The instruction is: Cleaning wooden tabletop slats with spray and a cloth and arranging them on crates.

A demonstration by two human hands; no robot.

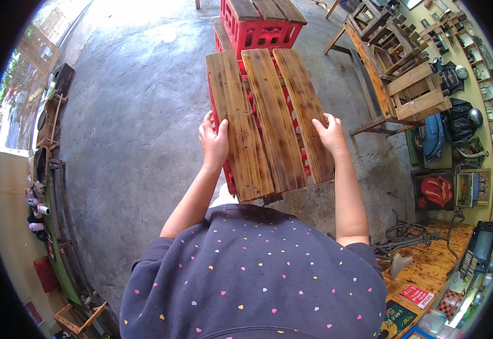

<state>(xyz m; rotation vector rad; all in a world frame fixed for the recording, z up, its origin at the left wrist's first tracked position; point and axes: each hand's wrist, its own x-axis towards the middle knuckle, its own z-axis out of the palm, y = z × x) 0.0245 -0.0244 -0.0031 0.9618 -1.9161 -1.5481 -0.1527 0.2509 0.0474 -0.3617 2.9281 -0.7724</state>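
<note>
Right in front of me is a red plastic crate topped with three scorched wooden slats [273,121], a crate table or stool. My left hand [214,140] grips its left side, thumb lying on the edge of the left slat and fingers down over the red side. On the opposite side my right hand [331,134] holds the edge of the right slat, thumb on top, the other fingers partly hidden beneath. Red plastic shows through the gaps between the slats. Most of the crate's body is hidden under the wood.
Just beyond stands another slat-topped red crate [266,28]. Wooden chairs and a table [371,73] line the right, with shelves of small items [486,90] behind. A small bicycle [410,231] rests on a wooden platform [427,260] at lower right. Benches [54,118] run along the left wall.
</note>
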